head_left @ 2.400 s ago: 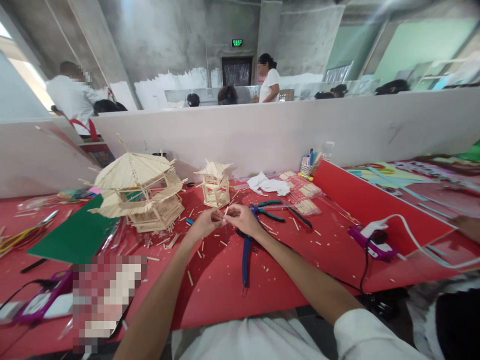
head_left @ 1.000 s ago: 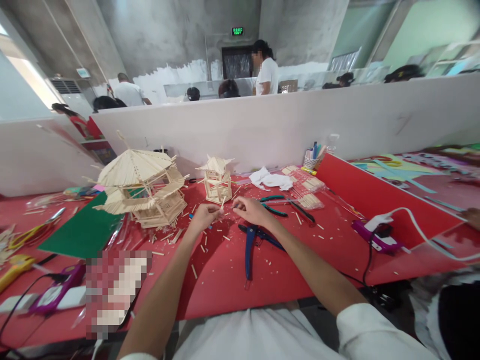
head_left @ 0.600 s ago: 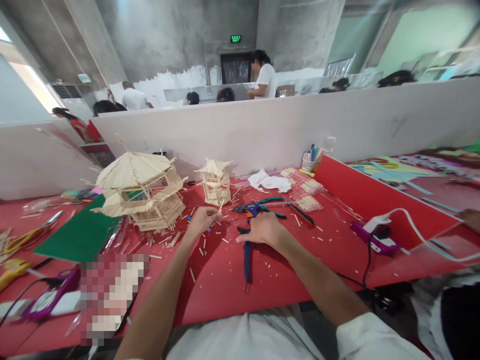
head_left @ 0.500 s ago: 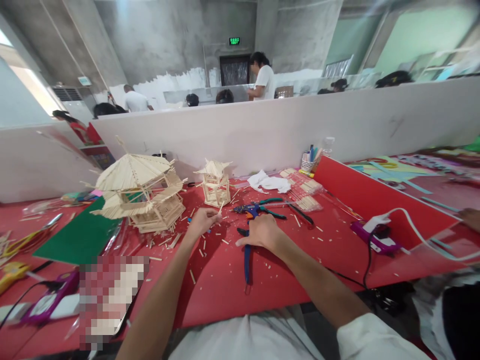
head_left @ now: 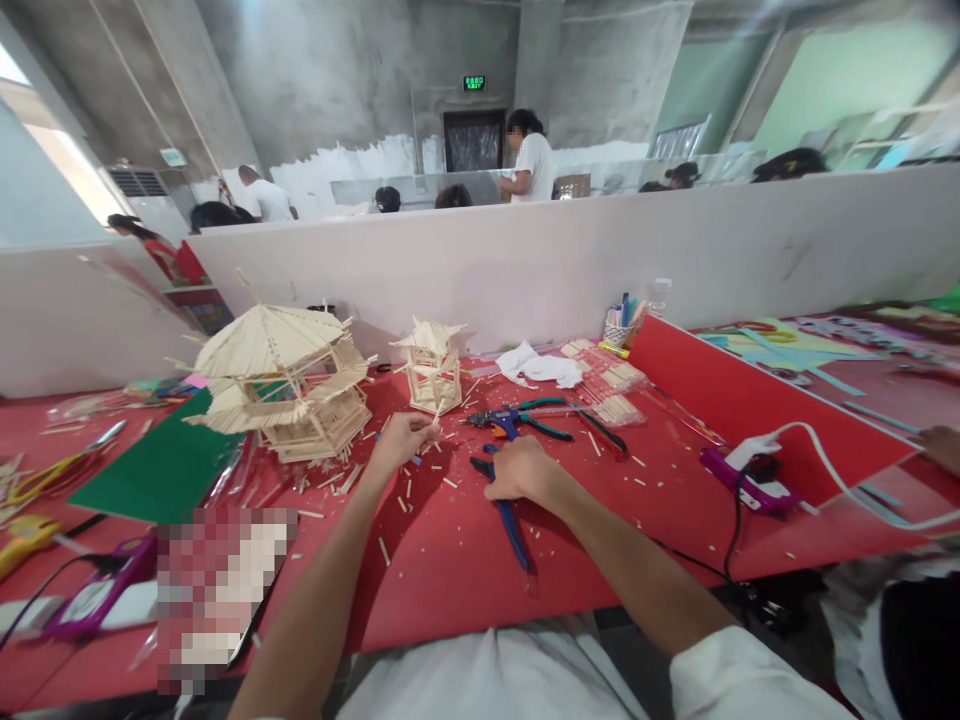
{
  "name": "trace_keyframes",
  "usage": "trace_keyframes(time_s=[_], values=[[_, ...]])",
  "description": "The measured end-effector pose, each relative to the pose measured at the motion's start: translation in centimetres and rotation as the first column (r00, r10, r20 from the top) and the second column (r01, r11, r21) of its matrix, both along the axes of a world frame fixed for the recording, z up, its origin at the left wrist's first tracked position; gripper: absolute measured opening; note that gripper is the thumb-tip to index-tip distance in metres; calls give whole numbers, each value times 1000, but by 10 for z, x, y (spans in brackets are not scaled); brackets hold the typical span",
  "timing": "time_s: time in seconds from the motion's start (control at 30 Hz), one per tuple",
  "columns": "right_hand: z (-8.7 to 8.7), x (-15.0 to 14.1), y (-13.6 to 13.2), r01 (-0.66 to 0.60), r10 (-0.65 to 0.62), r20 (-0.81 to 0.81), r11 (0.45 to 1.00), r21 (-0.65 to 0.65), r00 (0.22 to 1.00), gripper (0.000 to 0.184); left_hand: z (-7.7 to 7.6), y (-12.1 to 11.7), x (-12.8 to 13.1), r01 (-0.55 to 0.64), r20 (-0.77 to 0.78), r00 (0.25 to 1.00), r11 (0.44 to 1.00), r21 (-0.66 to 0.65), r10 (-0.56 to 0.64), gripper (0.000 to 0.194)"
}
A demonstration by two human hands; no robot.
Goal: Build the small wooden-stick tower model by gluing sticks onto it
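Observation:
My left hand [head_left: 405, 442] is closed in a pinch on a short wooden stick [head_left: 439, 409], just in front of the small stick pavilion [head_left: 433, 372]. My right hand [head_left: 523, 468] has its fingers closed around blue-handled pliers [head_left: 513, 535], whose dark jaw end shows left of the fingers and whose handle slants toward the table's front edge. Part of the pliers is hidden under the hand. Right behind it lie a blue tool with an orange part [head_left: 504, 424] and teal-handled pliers [head_left: 546, 428]. A larger stick pavilion [head_left: 281, 385] stands to the left.
Stick scraps litter the red table [head_left: 442, 570]. A green board [head_left: 154, 460] lies left, near a purple power strip [head_left: 105, 585]. Bagged sticks [head_left: 611, 385], a white cloth [head_left: 536, 366] and a pen basket [head_left: 619, 325] are at the back. A red board [head_left: 757, 410] leans at right, near another person's hand [head_left: 941, 442].
The pliers have turned in my right hand, so their handle end has swung to the right. My left hand has shifted slightly left, still pinching the stick.

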State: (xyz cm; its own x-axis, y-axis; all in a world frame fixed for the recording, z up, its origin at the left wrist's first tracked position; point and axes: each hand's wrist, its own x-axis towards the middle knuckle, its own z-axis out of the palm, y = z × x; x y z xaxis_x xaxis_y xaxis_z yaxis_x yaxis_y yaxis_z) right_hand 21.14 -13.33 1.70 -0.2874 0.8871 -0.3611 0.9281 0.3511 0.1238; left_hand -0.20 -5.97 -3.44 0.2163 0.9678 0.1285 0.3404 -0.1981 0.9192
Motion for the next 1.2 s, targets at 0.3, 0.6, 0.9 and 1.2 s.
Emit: trace_keyframes(time_s=[0.3,0.6,0.9,1.2], values=[[21,30,16,71,28,-611,988,137,791,44,5,2,-9,-71,120,990,997,14,69,38],[-11,35,60,-20,-376,-877,921,-388,-298,41,7,2,-8,-72,100,993,997,31,69,40],[-17,36,70,135,-188,-906,957,-255,-379,70,7,1,-6,-60,102,993,997,50,55,41],[-20,29,70,147,-49,-773,972,-182,-633,55,5,0,-5,-28,10,1000,994,109,27,36]])
